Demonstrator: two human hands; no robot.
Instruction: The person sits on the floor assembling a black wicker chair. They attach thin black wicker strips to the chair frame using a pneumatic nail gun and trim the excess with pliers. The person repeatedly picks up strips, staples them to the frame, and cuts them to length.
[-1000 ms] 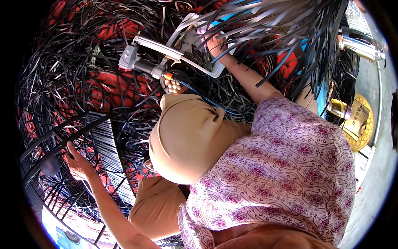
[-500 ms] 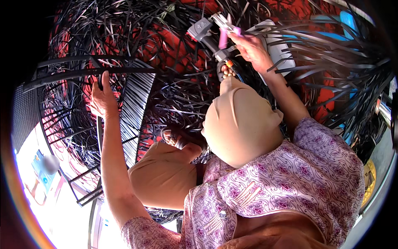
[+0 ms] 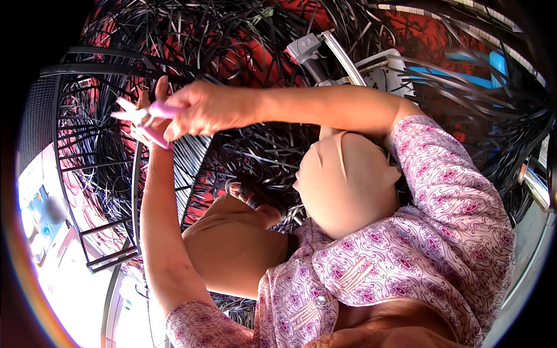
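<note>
My right hand [image 3: 209, 107] reaches across to the left and is closed round the pink handles of a pair of scissors [image 3: 155, 110]. Their pale blades are parted and overlap my left hand [image 3: 142, 130] in the picture. Two digits of that left hand point up, spread apart, by the curved top bar of a black slatted frame [image 3: 116, 69]; its other fingers are partly hidden by the scissors. A panel of close-set black strips [image 3: 188, 152] fills one side of the frame.
Loose black strips [image 3: 226, 35] lie heaped over the red floor [image 3: 255, 58]. A grey-and-black power tool [image 3: 307, 51] rests beyond my right forearm, beside a metal bar [image 3: 343, 58] and a white stool-like piece [image 3: 386, 72]. A bundle of strips [image 3: 481, 104] fans out at the right.
My right hand has swung from the power tool at the right over to my left hand, carrying the scissors. The left hand stays by the frame's bar.
</note>
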